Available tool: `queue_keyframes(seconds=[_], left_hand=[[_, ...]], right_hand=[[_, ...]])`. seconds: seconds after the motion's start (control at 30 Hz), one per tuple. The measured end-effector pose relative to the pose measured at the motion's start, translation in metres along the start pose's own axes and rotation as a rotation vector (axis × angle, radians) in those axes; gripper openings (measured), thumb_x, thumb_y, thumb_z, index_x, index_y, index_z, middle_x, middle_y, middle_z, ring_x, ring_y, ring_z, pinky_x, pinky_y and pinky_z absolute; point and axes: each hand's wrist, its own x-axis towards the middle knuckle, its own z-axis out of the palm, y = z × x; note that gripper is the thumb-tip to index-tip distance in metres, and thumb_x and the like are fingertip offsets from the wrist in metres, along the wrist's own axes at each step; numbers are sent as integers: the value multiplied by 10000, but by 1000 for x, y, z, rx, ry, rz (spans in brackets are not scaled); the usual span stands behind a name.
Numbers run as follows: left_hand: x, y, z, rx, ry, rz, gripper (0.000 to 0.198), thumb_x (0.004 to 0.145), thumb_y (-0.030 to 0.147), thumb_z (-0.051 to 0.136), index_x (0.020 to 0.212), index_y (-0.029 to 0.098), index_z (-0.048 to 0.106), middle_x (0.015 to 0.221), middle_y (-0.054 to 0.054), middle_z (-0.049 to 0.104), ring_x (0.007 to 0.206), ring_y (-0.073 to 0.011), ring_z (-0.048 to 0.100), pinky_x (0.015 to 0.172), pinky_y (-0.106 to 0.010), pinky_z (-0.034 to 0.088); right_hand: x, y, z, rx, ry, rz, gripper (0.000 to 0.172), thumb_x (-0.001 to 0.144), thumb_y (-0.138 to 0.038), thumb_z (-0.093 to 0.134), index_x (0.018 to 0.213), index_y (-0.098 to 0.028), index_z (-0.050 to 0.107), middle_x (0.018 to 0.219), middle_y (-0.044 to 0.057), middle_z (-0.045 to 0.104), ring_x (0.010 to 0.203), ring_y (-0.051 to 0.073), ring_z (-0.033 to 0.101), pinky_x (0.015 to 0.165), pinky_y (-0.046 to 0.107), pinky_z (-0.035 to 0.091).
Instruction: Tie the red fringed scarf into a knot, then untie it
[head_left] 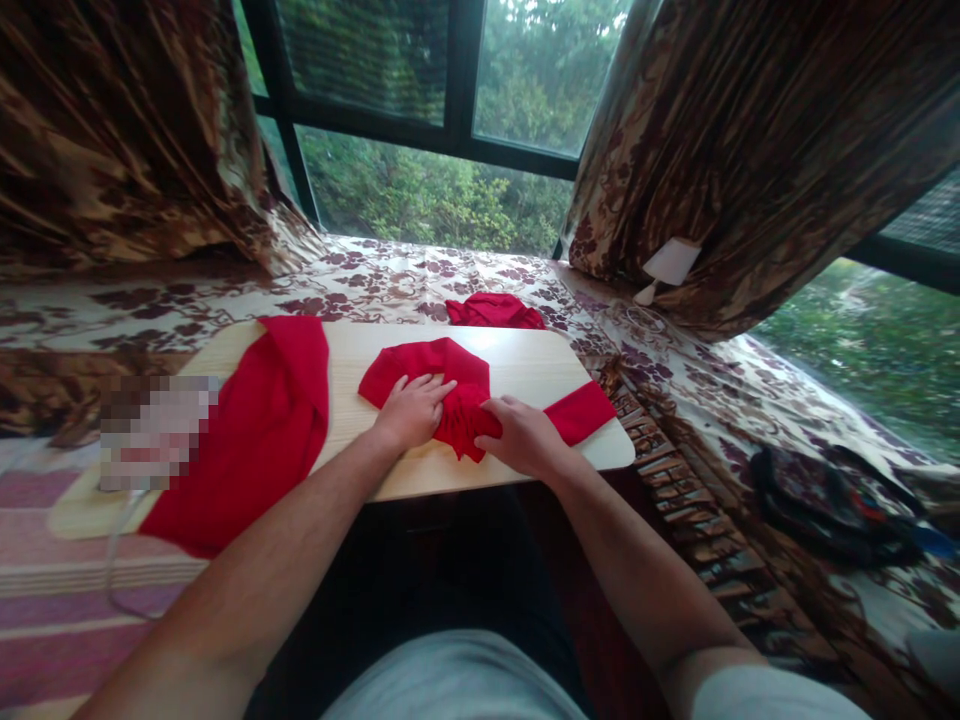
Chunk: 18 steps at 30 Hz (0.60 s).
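A gathered, folded piece of red cloth [435,356] lies in the middle of the pale wooden board [525,352]. My left hand [415,410] rests on its left part, fingers stretched out over the fabric. On the right side, my right hand [519,436] has its thumb and fingers closed on the bunched edge of the same cloth. A flat red strip [581,412] shows beyond my right hand; whether it joins the gathered piece is hidden. A larger red cloth [262,440] is spread over the board's left part.
Another crumpled red cloth [496,310] lies behind the board on the floral cover [390,275]. A blurred-out object [154,435] with a cable sits at the left end. A small white lamp [671,262] stands back right, and a dark bag [832,505] lies at right.
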Motion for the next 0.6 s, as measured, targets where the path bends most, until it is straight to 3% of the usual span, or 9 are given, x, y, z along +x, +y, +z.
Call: queue_keyframes(seconds=[0.17,0.3,0.4,0.5,0.6], left_hand=[[0,0,-2,1,-4,12,548,969,309,313,1497,301,459,1540,-16,453,1439,-233,365,1188,-511,210],[-3,0,-3,11,-2,31,562,963,334,332,1515,294,431,1549,-28,441,1441,-246,361,1183,-525,212],[-4,0,-4,25,-12,40,615,933,376,404,1541,287,386,1568,-47,411,1452,-266,340,1185,-532,202],[-4,0,-5,25,-28,43,643,918,422,435,1545,299,375,1574,-51,400,1460,-274,327,1189,-541,192],[-5,1,-7,12,-32,48,649,914,432,430,1546,298,372,1575,-47,397,1463,-272,324,1190,-548,192]], right_hand=[[-13,-14,11,182,73,-122,391,859,-328,687,1231,-219,632,1200,83,661,1045,208,645,916,303,473],[-1,-7,19,240,217,37,318,924,-247,571,1229,-172,621,1204,115,661,1070,203,637,958,317,469],[8,-4,17,209,235,121,302,979,-277,485,1220,-165,629,1179,125,675,1118,210,624,992,329,451],[9,-10,13,131,164,165,486,963,-477,517,1362,-202,565,1216,139,649,1088,244,647,948,355,481],[8,-20,13,71,77,47,804,800,-592,697,1502,-312,422,1399,133,529,1144,276,629,924,368,504]])
